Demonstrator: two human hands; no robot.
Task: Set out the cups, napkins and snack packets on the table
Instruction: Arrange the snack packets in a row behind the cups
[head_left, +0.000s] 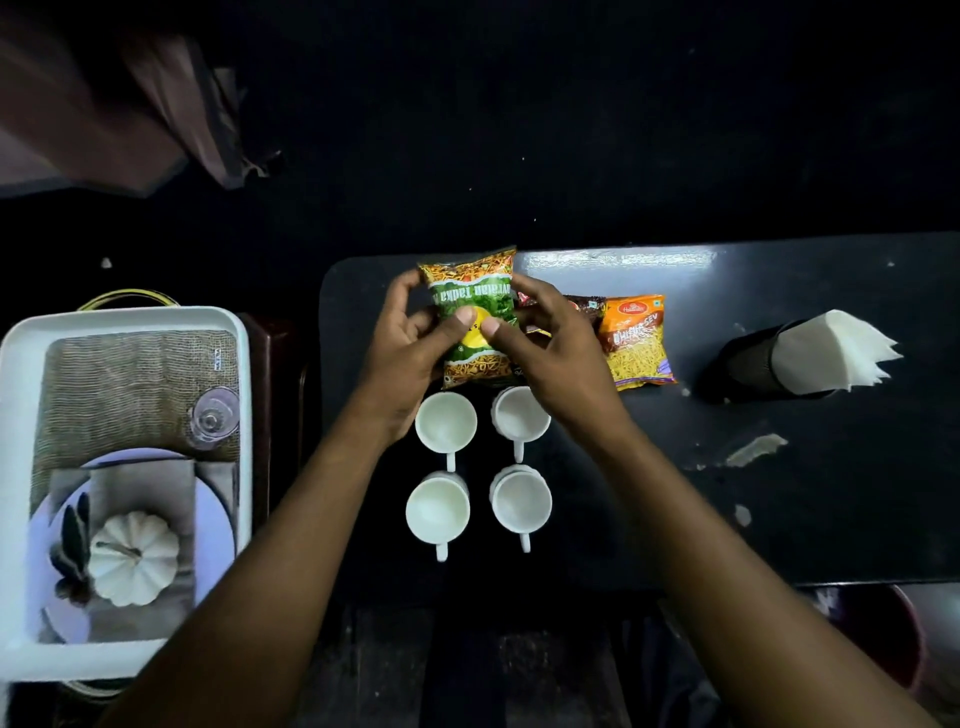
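Note:
A green and yellow snack packet (470, 291) is held over the far part of the dark table (727, 493). My left hand (405, 353) grips its left side and my right hand (545, 343) grips its right side, both thumbs on its front. A brown packet (584, 306) lies partly hidden behind my right hand. Next to it an orange packet (636, 343) rests flat. Several white cups (445, 423) stand in two rows just below the packets, handles pointing toward me. A black holder (748, 364) lies on its side with white napkins (836, 351) fanning out of it.
A white tray (124, 317) at the left holds a woven mat, a glass (213, 415), a plate and a white pumpkin ornament (134, 558). Pale smears mark the table's right half (756, 449). Dark cloth hangs at the top left.

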